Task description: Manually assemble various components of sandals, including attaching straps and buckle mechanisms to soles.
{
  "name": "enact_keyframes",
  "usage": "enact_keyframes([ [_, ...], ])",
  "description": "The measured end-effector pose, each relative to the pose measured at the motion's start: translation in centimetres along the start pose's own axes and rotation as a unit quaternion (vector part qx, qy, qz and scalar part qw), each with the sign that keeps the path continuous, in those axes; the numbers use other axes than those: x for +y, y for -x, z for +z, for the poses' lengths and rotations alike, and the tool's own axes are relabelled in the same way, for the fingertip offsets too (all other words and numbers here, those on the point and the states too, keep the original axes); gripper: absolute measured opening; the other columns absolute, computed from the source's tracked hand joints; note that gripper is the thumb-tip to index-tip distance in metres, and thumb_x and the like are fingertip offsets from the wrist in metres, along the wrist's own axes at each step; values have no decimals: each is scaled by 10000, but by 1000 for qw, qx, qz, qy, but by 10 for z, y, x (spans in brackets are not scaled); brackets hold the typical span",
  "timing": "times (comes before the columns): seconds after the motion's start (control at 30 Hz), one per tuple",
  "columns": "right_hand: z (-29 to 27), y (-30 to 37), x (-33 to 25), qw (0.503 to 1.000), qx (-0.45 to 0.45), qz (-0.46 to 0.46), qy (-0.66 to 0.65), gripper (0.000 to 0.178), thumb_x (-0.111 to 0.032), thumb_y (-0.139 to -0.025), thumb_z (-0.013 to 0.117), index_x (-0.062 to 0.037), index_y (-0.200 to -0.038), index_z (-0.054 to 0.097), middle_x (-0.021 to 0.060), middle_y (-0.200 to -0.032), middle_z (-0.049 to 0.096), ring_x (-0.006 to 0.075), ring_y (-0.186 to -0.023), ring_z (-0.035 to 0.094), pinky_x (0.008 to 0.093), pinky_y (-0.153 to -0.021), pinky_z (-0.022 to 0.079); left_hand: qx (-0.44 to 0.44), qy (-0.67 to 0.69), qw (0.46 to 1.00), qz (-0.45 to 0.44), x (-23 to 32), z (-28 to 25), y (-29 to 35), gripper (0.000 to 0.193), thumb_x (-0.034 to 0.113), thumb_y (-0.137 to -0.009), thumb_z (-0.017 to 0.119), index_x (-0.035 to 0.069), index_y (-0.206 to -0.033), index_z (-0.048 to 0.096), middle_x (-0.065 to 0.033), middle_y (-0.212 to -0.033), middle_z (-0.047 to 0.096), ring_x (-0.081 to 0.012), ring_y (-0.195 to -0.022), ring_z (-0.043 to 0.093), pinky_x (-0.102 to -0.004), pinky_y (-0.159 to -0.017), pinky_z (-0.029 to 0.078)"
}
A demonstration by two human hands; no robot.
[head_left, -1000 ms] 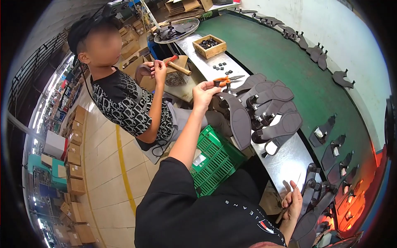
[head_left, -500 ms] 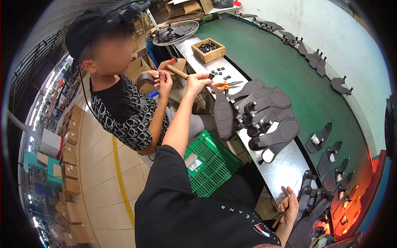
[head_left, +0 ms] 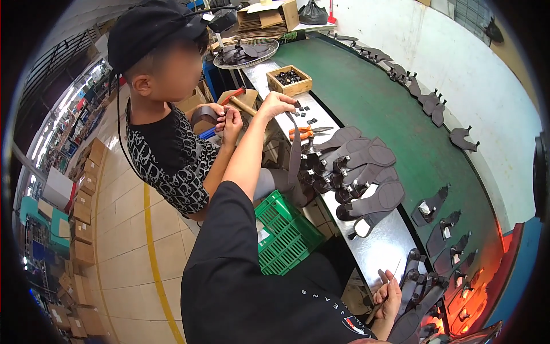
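Observation:
My left hand (head_left: 277, 106) is stretched out over the metal edge of the bench, its fingers pinched on one end of a dark shoe sole (head_left: 295, 150). The sole hangs down and is seen almost edge-on. In my right hand (head_left: 389, 299), low at the right, is a thin stick-like tool (head_left: 396, 266); its exact kind cannot be made out. Beside that hand lies a group of dark heeled soles (head_left: 421, 286). Between my hands, more heeled soles (head_left: 366, 172) lie overlapped on the metal bench strip (head_left: 375, 246).
A co-worker (head_left: 172, 155) at the left holds a curved dark piece (head_left: 203, 114) near a hammer (head_left: 243, 105). Orange-handled pliers (head_left: 303, 133), small black pieces (head_left: 303, 110) and a wooden box (head_left: 289, 80) line the bench. Soles ride the green conveyor (head_left: 355, 86). A green crate (head_left: 286, 235) stands below.
The sole in my left hand has turned from showing its broad face to nearly edge-on. My view has shifted slightly. My right hand keeps hold of the thin tool.

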State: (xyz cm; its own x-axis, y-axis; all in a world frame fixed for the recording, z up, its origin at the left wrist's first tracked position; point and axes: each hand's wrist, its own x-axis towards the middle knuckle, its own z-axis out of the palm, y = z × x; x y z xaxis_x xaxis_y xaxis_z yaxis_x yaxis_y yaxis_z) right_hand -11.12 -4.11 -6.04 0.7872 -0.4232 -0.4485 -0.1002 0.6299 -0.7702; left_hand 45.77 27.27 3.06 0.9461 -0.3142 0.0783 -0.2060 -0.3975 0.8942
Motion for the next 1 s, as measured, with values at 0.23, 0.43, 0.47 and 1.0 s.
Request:
enact_keyframes([
  [0.23,3,1,-1,1000,9,4,0,359,-227,-997,482,22,-1251,528,-22,-554,397,81,-396,356,226,-372,318,10,-14,1000,-8,-4,-1,-2,367,71,-630,814,22,-984,732,-46,-803,709,-70,-609,581,-218,-569,472],
  [0.43,3,4,0,1000,5,0,6,359,-233,-995,488,21,-1244,532,-23,-552,392,78,-400,356,224,-375,315,11,-41,999,-27,-3,-5,-3,401,86,-600,805,18,-988,730,-82,-863,715,-129,-726,652,-247,-676,513],
  [0.47,3,5,2,1000,4,0,6,356,-232,-996,485,20,-1242,532,-23,-552,391,77,-399,352,223,-375,312,-4,-20,999,-36,-1,-7,-3,408,75,-601,804,12,-996,725,-88,-865,714,-136,-725,658,-250,-671,519],
  [1.0,7,6,-11,1000,-2,18,-7,334,-228,-1012,442,-17,-1251,542,-35,-598,395,51,-470,371,193,-446,329,74,6,996,49,-47,-17,-40,310,104,-772,753,-37,-1025,641,-69,-887,666,-141,-741,634,-267,-673,524],
])
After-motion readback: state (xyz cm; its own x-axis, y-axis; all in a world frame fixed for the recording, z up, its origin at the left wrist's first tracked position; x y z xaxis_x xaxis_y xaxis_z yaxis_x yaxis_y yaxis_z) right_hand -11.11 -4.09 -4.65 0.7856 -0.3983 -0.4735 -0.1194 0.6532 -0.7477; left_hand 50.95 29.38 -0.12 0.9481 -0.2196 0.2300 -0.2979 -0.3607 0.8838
